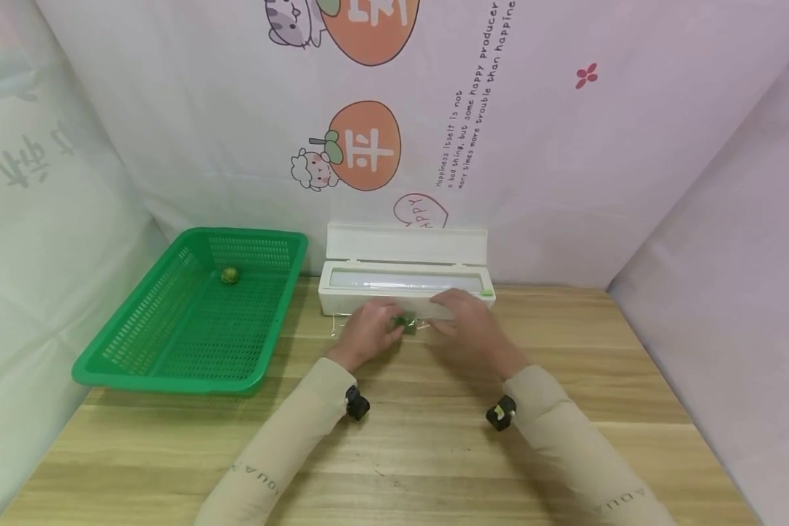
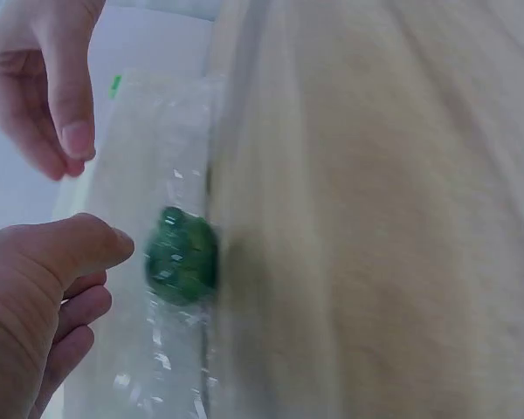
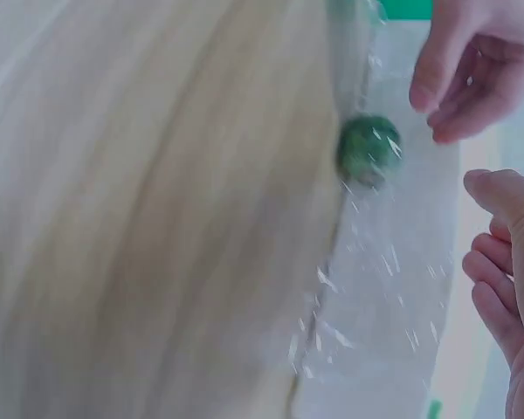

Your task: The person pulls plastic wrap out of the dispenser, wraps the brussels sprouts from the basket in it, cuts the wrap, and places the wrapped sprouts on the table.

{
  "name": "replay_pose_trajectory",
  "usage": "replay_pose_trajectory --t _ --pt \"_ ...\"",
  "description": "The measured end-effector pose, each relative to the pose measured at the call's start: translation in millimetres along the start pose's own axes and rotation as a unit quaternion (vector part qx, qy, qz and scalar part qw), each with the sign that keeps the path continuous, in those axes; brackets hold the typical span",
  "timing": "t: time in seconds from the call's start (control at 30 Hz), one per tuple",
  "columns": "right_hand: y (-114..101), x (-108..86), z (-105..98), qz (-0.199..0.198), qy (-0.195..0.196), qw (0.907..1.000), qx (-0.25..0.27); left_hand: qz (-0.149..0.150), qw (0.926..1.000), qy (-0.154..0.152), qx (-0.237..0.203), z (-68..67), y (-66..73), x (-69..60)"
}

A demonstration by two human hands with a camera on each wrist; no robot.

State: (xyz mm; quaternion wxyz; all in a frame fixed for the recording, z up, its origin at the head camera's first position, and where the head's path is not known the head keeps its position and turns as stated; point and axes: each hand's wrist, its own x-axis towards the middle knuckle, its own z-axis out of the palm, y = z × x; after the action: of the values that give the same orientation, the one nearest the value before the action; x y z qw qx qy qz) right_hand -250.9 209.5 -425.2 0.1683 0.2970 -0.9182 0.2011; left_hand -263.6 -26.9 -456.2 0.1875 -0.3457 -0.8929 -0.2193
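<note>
A small round green item (image 1: 406, 321) lies under or in clear film (image 2: 162, 358) along the front of a white box (image 1: 408, 304) with its lid raised. The left wrist view shows the item (image 2: 182, 257) just beside my left hand (image 2: 35, 297), whose thumb is extended and fingers bent, with a gap between them. My right hand (image 2: 48, 87) is farther along the box, fingers loosely bent. Seen from the right wrist, neither my right hand (image 3: 511, 271) nor my left hand (image 3: 480, 70) visibly touches the item (image 3: 368, 150). Film contact at the fingertips is unclear.
At the left stands a green basket (image 1: 276, 332) with one small mottled round item (image 1: 229, 275) inside. A roll (image 1: 404, 280) lies in the box, and a small green piece (image 1: 487, 293) is at its right end. Printed cloth (image 1: 532, 183) hangs behind the wooden table (image 1: 421, 453).
</note>
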Motion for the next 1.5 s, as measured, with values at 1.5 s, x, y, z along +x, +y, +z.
replay_pose_trajectory --t 1.5 --pt "116 -32.3 -8 0.139 0.005 0.9871 0.08 -0.031 0.9732 -0.19 -0.126 16.0 50.1 128.8"
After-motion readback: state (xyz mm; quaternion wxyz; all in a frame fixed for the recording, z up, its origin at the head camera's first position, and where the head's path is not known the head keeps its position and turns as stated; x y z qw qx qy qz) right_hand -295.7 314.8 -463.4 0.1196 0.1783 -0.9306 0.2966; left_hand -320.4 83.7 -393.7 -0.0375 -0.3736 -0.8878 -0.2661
